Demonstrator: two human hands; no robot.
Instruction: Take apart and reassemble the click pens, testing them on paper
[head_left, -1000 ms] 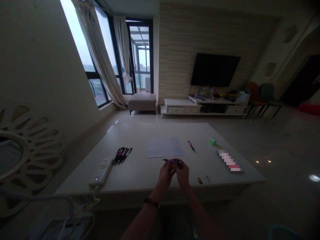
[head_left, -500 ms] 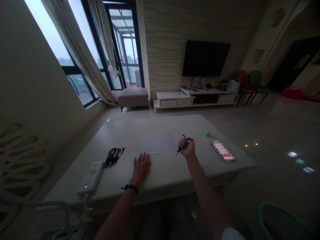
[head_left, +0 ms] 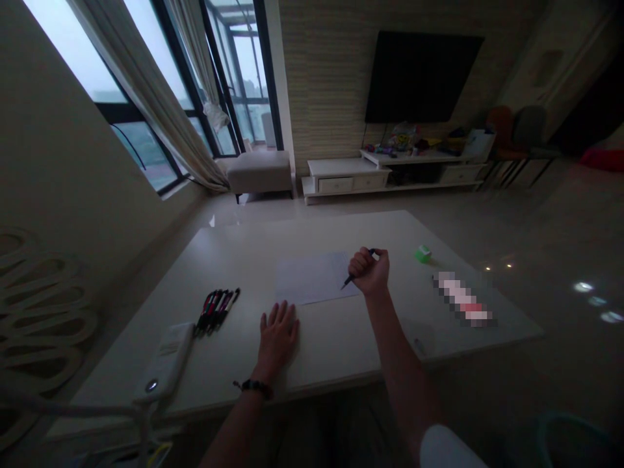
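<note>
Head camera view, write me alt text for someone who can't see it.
A person's right hand grips a dark pen at the edge of a white sheet of paper on a large white table. The left hand rests flat just below the sheet, with a row of pens to its left and a small green cube off to the right.

The room is dim, lit mainly by overexposed windows [head_left: 73,58]; small glare spots shine on the tiled floor [head_left: 582,286], and wide-angle distortion bends the edges.
</note>
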